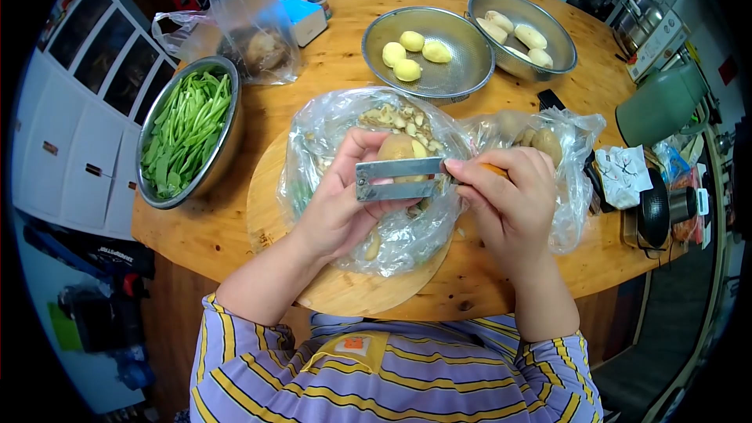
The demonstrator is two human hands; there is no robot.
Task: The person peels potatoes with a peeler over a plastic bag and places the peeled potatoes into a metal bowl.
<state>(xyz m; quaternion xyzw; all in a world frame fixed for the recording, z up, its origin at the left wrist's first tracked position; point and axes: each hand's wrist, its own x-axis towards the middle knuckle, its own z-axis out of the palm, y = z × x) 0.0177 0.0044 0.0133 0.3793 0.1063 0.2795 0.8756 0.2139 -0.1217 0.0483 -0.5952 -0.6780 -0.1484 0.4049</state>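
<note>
My left hand [342,192] is wrapped round a potato [398,149], mostly brown-skinned with a pale peeled patch. My right hand [507,200] grips the orange handle of a peeler [399,168], whose metal head lies across the front of the potato and hides part of it. Beneath both is an open clear plastic bag [313,121] holding peelings [395,116], spread over a round wooden board [270,188]. To the right, a second clear bag [576,129] holds unpeeled potatoes [540,141].
Two metal colanders [462,82] [568,51] hold peeled yellow potatoes and pale, longer pieces. A bowl of green vegetables [188,133] stands at the left. Behind are a knotted plastic bag [262,47], a blue-and-white box [304,19] and a small jar [319,0]. A green container [662,106] is at the right.
</note>
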